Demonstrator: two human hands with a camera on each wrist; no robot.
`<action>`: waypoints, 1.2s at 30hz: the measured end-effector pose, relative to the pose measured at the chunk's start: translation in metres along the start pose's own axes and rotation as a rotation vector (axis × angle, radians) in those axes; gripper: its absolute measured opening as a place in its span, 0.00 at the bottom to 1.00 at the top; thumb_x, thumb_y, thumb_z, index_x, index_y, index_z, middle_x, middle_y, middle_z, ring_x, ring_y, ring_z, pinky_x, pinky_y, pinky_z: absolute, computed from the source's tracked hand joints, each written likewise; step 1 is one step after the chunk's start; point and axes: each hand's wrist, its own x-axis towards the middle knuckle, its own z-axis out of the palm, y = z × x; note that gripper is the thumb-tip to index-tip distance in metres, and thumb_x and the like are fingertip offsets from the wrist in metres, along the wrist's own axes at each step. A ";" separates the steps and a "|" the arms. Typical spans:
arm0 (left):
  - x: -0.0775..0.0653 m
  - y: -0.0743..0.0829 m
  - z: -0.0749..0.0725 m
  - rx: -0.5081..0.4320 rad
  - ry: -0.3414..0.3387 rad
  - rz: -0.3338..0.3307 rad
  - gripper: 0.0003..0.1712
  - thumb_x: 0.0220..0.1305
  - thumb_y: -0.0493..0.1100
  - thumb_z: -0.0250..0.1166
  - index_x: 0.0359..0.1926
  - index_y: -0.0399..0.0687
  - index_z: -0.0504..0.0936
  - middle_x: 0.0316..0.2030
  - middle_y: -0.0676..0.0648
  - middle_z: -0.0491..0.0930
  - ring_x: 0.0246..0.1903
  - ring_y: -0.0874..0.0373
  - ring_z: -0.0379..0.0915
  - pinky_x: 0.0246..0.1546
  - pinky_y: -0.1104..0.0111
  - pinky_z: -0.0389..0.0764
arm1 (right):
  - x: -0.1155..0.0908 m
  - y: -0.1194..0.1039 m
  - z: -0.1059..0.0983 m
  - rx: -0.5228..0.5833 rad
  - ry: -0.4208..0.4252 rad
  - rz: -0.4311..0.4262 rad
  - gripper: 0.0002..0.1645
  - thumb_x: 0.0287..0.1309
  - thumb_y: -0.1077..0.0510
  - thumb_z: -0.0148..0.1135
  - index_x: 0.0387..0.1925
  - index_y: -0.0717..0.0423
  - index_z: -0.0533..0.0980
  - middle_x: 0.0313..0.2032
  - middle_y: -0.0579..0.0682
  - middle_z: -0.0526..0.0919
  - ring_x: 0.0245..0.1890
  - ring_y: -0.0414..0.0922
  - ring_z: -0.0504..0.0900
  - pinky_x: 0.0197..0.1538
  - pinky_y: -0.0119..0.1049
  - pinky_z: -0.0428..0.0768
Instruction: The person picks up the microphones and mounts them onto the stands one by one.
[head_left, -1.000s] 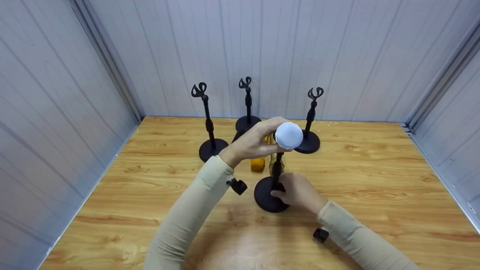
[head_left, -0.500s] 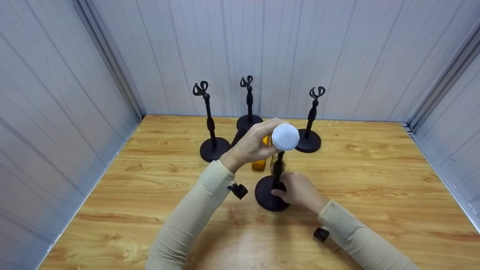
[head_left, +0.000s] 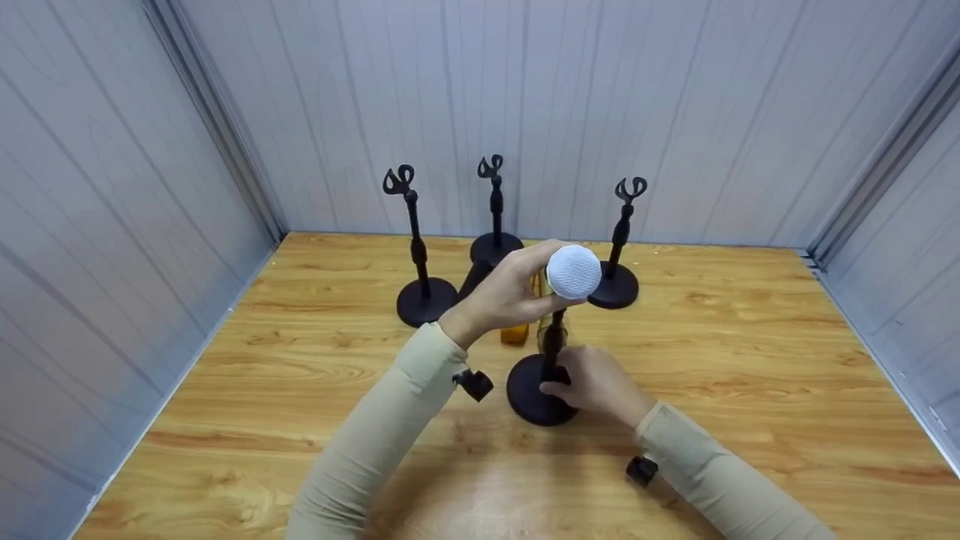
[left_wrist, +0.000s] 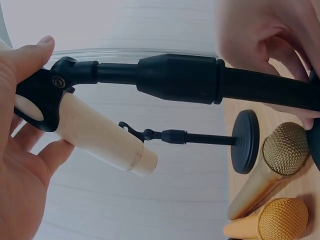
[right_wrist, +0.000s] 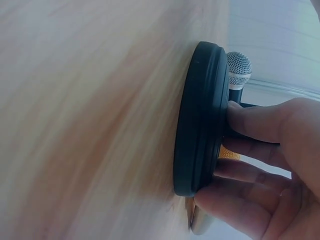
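My left hand (head_left: 502, 300) holds a white microphone (head_left: 574, 271), its round mesh head facing up toward the head camera. In the left wrist view the microphone's pale handle (left_wrist: 102, 134) sits inside the black clip (left_wrist: 45, 97) atop a desktop microphone stand (left_wrist: 180, 79), with thumb and fingers around clip and handle. My right hand (head_left: 600, 382) grips that stand low down, at the foot of its pole. Its round black base (right_wrist: 202, 120) stands on the table, thumb and fingertips against it in the right wrist view.
Behind stand three more black stands, left (head_left: 426, 300), middle (head_left: 496, 244) and right (head_left: 615, 285), with bare clips. A gold microphone (left_wrist: 285, 150) and an orange one (left_wrist: 282, 220) lie near the held stand. A black microphone with a silver head (right_wrist: 239, 67) shows behind the base.
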 end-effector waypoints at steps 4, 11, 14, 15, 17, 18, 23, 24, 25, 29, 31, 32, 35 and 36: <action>-0.002 0.002 -0.003 -0.006 0.007 -0.019 0.30 0.55 0.35 0.70 0.59 0.34 0.71 0.54 0.40 0.75 0.54 0.57 0.70 0.57 0.67 0.69 | 0.003 0.001 0.001 -0.013 0.006 -0.003 0.15 0.51 0.46 0.71 0.27 0.54 0.80 0.25 0.44 0.80 0.25 0.39 0.78 0.29 0.34 0.77; -0.016 -0.001 -0.012 -0.215 0.095 -0.170 0.37 0.57 0.34 0.69 0.65 0.36 0.63 0.63 0.41 0.65 0.62 0.53 0.63 0.61 0.59 0.67 | 0.001 0.007 0.001 0.009 -0.020 -0.030 0.15 0.49 0.44 0.72 0.30 0.51 0.83 0.30 0.43 0.84 0.32 0.40 0.82 0.36 0.36 0.79; -0.027 -0.007 -0.016 -0.330 0.147 -0.283 0.38 0.59 0.36 0.68 0.67 0.40 0.61 0.64 0.43 0.65 0.62 0.51 0.63 0.60 0.57 0.68 | 0.000 0.008 -0.001 0.033 -0.040 -0.041 0.18 0.46 0.43 0.74 0.32 0.50 0.84 0.33 0.43 0.85 0.36 0.40 0.82 0.40 0.38 0.79; -0.031 -0.009 -0.016 -0.371 0.155 -0.326 0.38 0.59 0.36 0.67 0.68 0.41 0.60 0.64 0.43 0.65 0.63 0.50 0.63 0.60 0.57 0.68 | 0.000 0.009 -0.001 0.036 -0.044 -0.044 0.18 0.45 0.42 0.74 0.32 0.51 0.84 0.33 0.44 0.85 0.36 0.40 0.82 0.40 0.38 0.79; -0.040 -0.018 -0.016 -0.435 0.153 -0.413 0.37 0.61 0.38 0.66 0.68 0.42 0.61 0.64 0.44 0.66 0.62 0.49 0.63 0.59 0.58 0.69 | 0.000 0.009 -0.002 0.034 -0.043 -0.049 0.19 0.44 0.42 0.74 0.31 0.51 0.84 0.34 0.44 0.85 0.37 0.40 0.81 0.41 0.38 0.79; -0.046 -0.024 -0.014 -0.462 0.141 -0.452 0.36 0.62 0.39 0.66 0.68 0.43 0.61 0.63 0.45 0.67 0.62 0.48 0.63 0.59 0.58 0.69 | 0.000 0.009 -0.003 0.032 -0.043 -0.057 0.19 0.44 0.42 0.74 0.31 0.51 0.84 0.34 0.45 0.84 0.37 0.40 0.81 0.41 0.38 0.79; -0.071 -0.052 0.002 -0.542 0.010 -0.587 0.30 0.64 0.46 0.64 0.66 0.50 0.68 0.59 0.51 0.74 0.60 0.50 0.68 0.56 0.62 0.73 | -0.001 0.011 -0.003 0.024 -0.044 -0.080 0.20 0.45 0.42 0.74 0.33 0.52 0.85 0.35 0.46 0.85 0.38 0.41 0.82 0.42 0.38 0.79; -0.073 -0.053 0.006 -0.563 -0.017 -0.598 0.30 0.65 0.45 0.64 0.66 0.50 0.68 0.58 0.51 0.75 0.60 0.50 0.68 0.55 0.62 0.73 | -0.001 0.010 -0.003 0.025 -0.047 -0.077 0.20 0.45 0.42 0.74 0.34 0.52 0.85 0.36 0.46 0.85 0.39 0.41 0.82 0.43 0.39 0.79; -0.074 -0.054 0.009 -0.584 -0.042 -0.605 0.29 0.65 0.44 0.63 0.66 0.50 0.69 0.58 0.50 0.75 0.60 0.50 0.69 0.54 0.62 0.74 | -0.001 0.010 -0.004 0.029 -0.048 -0.065 0.21 0.45 0.42 0.74 0.35 0.52 0.85 0.36 0.46 0.85 0.39 0.41 0.82 0.43 0.38 0.79; -0.076 -0.057 0.019 -0.660 -0.135 -0.563 0.27 0.66 0.39 0.62 0.66 0.46 0.69 0.58 0.47 0.75 0.60 0.46 0.68 0.54 0.60 0.74 | -0.003 0.008 -0.004 0.039 -0.052 -0.028 0.21 0.44 0.42 0.74 0.35 0.52 0.84 0.36 0.45 0.85 0.39 0.40 0.81 0.43 0.38 0.79; -0.075 -0.058 0.022 -0.684 -0.176 -0.510 0.25 0.66 0.35 0.60 0.64 0.42 0.71 0.57 0.45 0.76 0.59 0.42 0.68 0.55 0.59 0.73 | -0.003 0.007 -0.004 0.039 -0.051 -0.024 0.21 0.44 0.41 0.74 0.34 0.51 0.84 0.35 0.44 0.85 0.39 0.39 0.81 0.42 0.37 0.79; -0.074 -0.058 0.024 -0.683 -0.190 -0.486 0.23 0.66 0.33 0.60 0.62 0.41 0.72 0.56 0.45 0.77 0.57 0.41 0.69 0.55 0.58 0.73 | -0.003 0.007 -0.004 0.033 -0.050 -0.030 0.20 0.44 0.41 0.74 0.33 0.51 0.84 0.35 0.44 0.85 0.38 0.39 0.81 0.42 0.37 0.79; -0.070 -0.055 0.028 -0.624 -0.191 -0.429 0.18 0.63 0.31 0.62 0.55 0.40 0.78 0.51 0.44 0.80 0.53 0.43 0.74 0.52 0.57 0.76 | -0.003 0.007 -0.004 0.024 -0.052 -0.041 0.20 0.45 0.41 0.73 0.32 0.51 0.84 0.34 0.43 0.85 0.37 0.39 0.81 0.40 0.37 0.79; -0.069 -0.053 0.029 -0.585 -0.176 -0.417 0.17 0.61 0.30 0.64 0.52 0.39 0.80 0.49 0.44 0.81 0.51 0.45 0.75 0.51 0.57 0.77 | -0.003 0.007 -0.004 0.021 -0.052 -0.043 0.20 0.45 0.40 0.73 0.32 0.50 0.84 0.33 0.42 0.85 0.37 0.39 0.81 0.40 0.37 0.79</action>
